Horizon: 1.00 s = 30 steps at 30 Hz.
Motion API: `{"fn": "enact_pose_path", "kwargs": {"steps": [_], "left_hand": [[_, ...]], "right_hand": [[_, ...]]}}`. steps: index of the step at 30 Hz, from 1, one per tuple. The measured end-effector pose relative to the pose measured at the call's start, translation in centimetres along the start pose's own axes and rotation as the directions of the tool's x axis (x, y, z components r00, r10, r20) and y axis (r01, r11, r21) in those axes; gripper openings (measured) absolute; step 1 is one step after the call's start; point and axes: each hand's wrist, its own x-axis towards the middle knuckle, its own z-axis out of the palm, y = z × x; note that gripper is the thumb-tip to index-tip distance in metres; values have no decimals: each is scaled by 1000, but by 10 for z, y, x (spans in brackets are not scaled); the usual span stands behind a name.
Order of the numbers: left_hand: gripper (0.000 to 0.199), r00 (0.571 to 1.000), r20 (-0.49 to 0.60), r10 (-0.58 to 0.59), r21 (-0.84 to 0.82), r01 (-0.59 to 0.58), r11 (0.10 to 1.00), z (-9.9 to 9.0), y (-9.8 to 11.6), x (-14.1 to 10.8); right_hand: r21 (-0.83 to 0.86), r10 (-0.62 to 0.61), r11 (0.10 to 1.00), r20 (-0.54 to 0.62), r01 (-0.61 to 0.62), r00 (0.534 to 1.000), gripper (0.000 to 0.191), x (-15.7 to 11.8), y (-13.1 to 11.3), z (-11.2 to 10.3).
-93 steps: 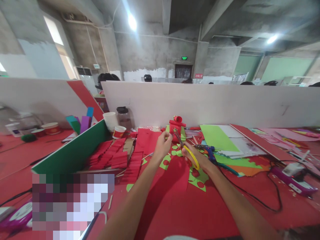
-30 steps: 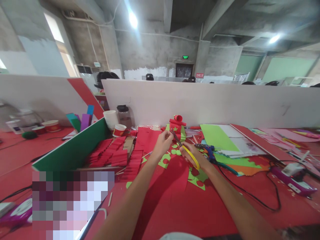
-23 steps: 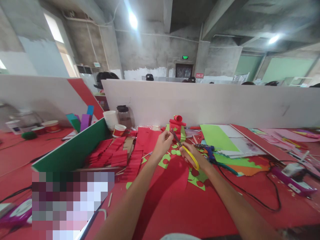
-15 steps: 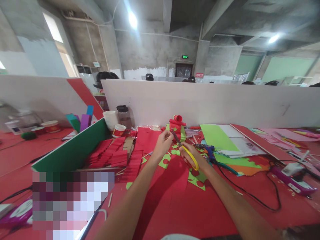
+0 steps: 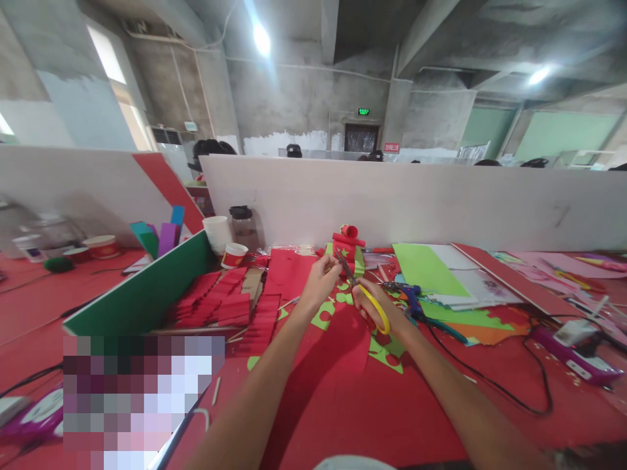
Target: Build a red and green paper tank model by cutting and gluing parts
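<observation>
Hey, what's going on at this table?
A person is working with bare hands. The right hand holds yellow-handled scissors, blades pointing away. The left hand is close to the blade tips; whether it pinches anything is too small to tell. A small red model stands just beyond, and green scraps with round holes lie nearby.

Both bare forearms [image 5: 267, 369] outstretched and converging, left grip [image 5: 321, 281] pinched, right grip [image 5: 369, 301] curled, the two close together.
</observation>
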Motion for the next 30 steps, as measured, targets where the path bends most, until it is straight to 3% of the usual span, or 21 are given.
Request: {"fn": "enact_pose_path", "kwargs": {"steps": [14,20,30], "left_hand": [[14,998,-35,56,60,-54,997,0,-1,0],[14,999,-34,40,30,-39,999,0,-2,2],[14,999,-24,44,27,-43,999,-1,-1,1]], "right_hand": [[0,-6,1000,-7,6,1000,41,-1,-3,1],[21,52,998,9,-52,999,44,-1,-3,3],[-36,-7,999,-58,5,998,39,3,3,4]]}}
